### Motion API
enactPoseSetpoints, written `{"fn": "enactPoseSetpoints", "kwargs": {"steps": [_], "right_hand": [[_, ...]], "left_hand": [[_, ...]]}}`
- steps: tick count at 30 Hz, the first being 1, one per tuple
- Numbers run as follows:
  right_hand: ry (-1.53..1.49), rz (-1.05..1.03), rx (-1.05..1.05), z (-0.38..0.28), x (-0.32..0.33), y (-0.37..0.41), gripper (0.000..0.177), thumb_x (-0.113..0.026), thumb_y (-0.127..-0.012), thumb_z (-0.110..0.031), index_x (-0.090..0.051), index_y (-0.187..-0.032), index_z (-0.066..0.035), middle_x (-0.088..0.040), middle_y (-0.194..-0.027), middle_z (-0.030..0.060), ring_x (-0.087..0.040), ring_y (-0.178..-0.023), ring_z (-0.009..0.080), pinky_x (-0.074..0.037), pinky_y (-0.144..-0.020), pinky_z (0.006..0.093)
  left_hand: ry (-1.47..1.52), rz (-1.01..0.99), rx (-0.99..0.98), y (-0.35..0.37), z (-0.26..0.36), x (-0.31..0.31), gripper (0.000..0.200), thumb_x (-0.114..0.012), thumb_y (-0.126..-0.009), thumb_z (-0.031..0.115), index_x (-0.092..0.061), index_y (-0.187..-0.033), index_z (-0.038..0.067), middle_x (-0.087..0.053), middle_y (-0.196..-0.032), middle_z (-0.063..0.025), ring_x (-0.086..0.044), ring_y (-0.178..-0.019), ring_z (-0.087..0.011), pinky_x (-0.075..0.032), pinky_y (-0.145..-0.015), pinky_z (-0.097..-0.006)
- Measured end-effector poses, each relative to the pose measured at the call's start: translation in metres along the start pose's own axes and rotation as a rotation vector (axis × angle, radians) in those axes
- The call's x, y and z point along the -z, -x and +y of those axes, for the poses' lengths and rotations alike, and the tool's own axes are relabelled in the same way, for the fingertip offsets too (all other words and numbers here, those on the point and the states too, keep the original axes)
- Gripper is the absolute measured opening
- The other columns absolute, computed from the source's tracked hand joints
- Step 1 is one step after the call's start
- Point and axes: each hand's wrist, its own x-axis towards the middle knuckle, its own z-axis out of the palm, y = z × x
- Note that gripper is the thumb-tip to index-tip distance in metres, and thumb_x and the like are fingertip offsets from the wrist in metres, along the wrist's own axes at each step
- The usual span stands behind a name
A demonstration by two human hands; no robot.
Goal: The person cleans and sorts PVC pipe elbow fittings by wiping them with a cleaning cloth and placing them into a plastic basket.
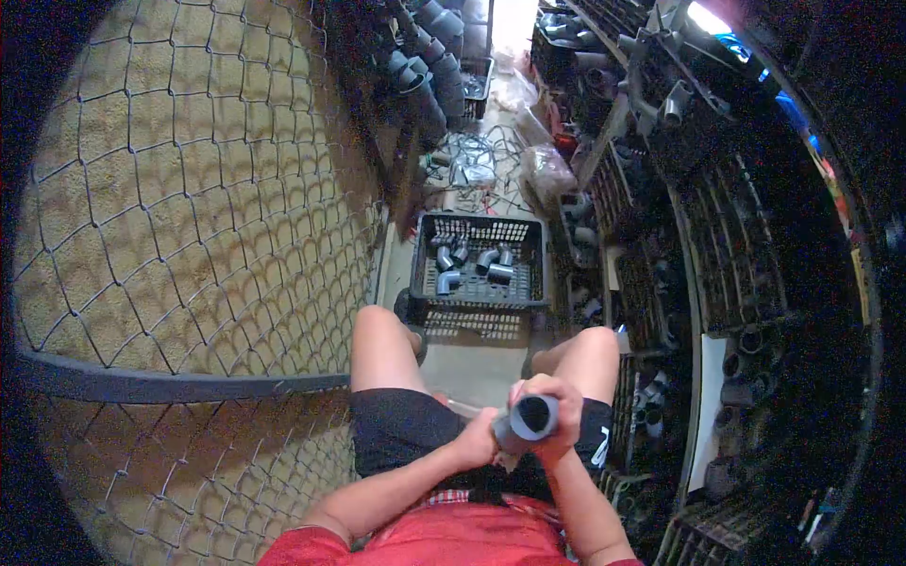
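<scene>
A grey plastic pipe elbow (pixel 514 432) is held in front of my lap, its round dark opening facing up toward me. My right hand (pixel 563 407) wraps around its far and right side. My left hand (pixel 478 440) is closed at its left side, with the fingers partly hidden behind the fitting. A pale strip (pixel 462 407) sticks out beyond my left hand; I cannot make out what it is. Ahead of my knees, a black plastic crate (pixel 481 301) stands with several grey pipe elbows (pixel 448 282) lying loose inside.
A wire mesh fence (pixel 198 226) runs along the left. Shelves (pixel 651 274) full of pipe fittings line the right side. Stacked grey fittings (pixel 434 85) stand at the back left. Tangled cords (pixel 481 156) and plastic bags (pixel 547 174) lie on the floor beyond the crate.
</scene>
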Motion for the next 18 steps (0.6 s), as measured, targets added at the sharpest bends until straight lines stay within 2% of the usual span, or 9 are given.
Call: {"fn": "enactPoseSetpoints", "kwargs": {"steps": [2, 4, 5, 6, 8, 12, 14, 16, 18], "right_hand": [[-0.12, -0.038, 0.019, -0.005, -0.001, -0.003, 0.052, -0.053, -0.094, -0.045, -0.066, -0.097, 0.004, -0.066, -0.094, 0.0162, -0.062, -0.087, 0.0243, -0.048, -0.083, 0.0371], [0.426, 0.135, -0.19, -0.016, 0.011, -0.011, 0.052, -0.041, -0.099, -0.043, -0.066, -0.096, 0.003, -0.066, -0.096, 0.0165, -0.062, -0.088, 0.0264, -0.047, -0.085, 0.0392], [0.426, 0.116, -0.187, -0.019, 0.014, -0.019, 0.057, -0.03, -0.102, -0.04, -0.065, -0.088, 0.003, -0.065, -0.093, 0.0166, -0.062, -0.091, 0.0261, -0.046, -0.089, 0.0418], [0.426, 0.113, -0.191, -0.018, 0.015, -0.021, 0.057, -0.03, -0.102, -0.04, -0.065, -0.088, 0.003, -0.065, -0.093, 0.0166, -0.062, -0.091, 0.0261, -0.046, -0.089, 0.0418], [0.22, 0.093, -0.149, -0.012, 0.015, -0.019, 0.051, -0.034, -0.101, -0.03, -0.06, -0.068, 0.0, -0.062, -0.074, 0.0125, -0.062, -0.092, 0.0304, -0.046, -0.095, 0.0487], [0.206, 0.249, -0.065, -0.003, 0.007, -0.023, 0.043, -0.042, -0.098, -0.018, -0.058, -0.06, -0.004, -0.057, -0.062, 0.0087, -0.061, -0.091, 0.0341, -0.044, -0.096, 0.0534], [0.082, 0.125, 0.2, 0.008, 0.011, -0.027, 0.047, -0.043, -0.096, -0.017, -0.049, -0.051, -0.011, -0.048, -0.054, 0.0047, -0.06, -0.092, 0.0362, -0.044, -0.096, 0.0564], [0.113, 0.051, 0.27, 0.015, 0.021, -0.04, 0.048, -0.041, -0.098, -0.018, -0.049, -0.051, -0.01, -0.048, -0.053, 0.0034, -0.06, -0.091, 0.0357, -0.046, -0.094, 0.0565], [0.312, 0.074, 0.13, 0.018, 0.045, -0.054, 0.049, -0.044, -0.099, -0.022, -0.05, -0.052, -0.008, -0.054, -0.056, 0.0052, -0.061, -0.097, 0.0346, -0.046, -0.095, 0.052]], "left_hand": [[0.085, 0.013, 0.062, 0.002, 0.01, -0.005, 0.006, -0.063, -0.082, 0.007, -0.064, -0.082, 0.001, -0.06, -0.068, 0.0061, -0.056, -0.056, -0.0141, -0.049, -0.054, -0.037], [-0.236, 0.04, -0.138, -0.009, 0.03, 0.01, 0.008, -0.066, -0.078, 0.009, -0.066, -0.084, 0.002, -0.065, -0.066, -0.0014, -0.063, -0.057, -0.0219, -0.051, -0.056, -0.0396], [-0.665, 0.026, -0.071, -0.018, 0.027, 0.033, 0.018, -0.072, -0.074, 0.018, -0.067, -0.083, 0.003, -0.068, -0.078, -0.0166, -0.068, -0.071, -0.0296, -0.052, -0.065, -0.0398], [-0.823, 0.099, -0.168, -0.023, 0.036, 0.044, 0.022, -0.07, -0.076, 0.023, -0.066, -0.082, 0.003, -0.066, -0.077, -0.0214, -0.066, -0.073, -0.038, -0.052, -0.065, -0.0432], [-1.03, 0.124, -0.163, -0.029, 0.045, 0.052, 0.02, -0.07, -0.076, 0.021, -0.067, -0.083, 0.003, -0.066, -0.079, -0.0223, -0.065, -0.073, -0.0389, -0.053, -0.065, -0.0427], [-0.805, 0.082, -0.208, -0.043, 0.029, 0.048, 0.019, -0.07, -0.079, 0.024, -0.068, -0.087, 0.006, -0.068, -0.077, -0.0145, -0.067, -0.068, -0.0346, -0.054, -0.064, -0.0408], [0.118, 0.039, -0.051, -0.048, 0.006, 0.035, 0.021, -0.07, -0.083, 0.023, -0.067, -0.097, 0.008, -0.069, -0.078, -0.0033, -0.065, -0.06, -0.0268, -0.055, -0.061, -0.0385], [0.064, 0.036, -0.011, -0.069, -0.016, 0.05, 0.022, -0.069, -0.084, 0.023, -0.067, -0.099, 0.008, -0.069, -0.079, -0.003, -0.065, -0.062, -0.024, -0.055, -0.063, -0.0373], [-0.047, 0.022, 0.06, -0.101, -0.042, 0.074, 0.024, -0.068, -0.085, 0.023, -0.067, -0.103, 0.008, -0.068, -0.079, -0.0024, -0.064, -0.066, -0.0186, -0.054, -0.066, -0.035]]}}
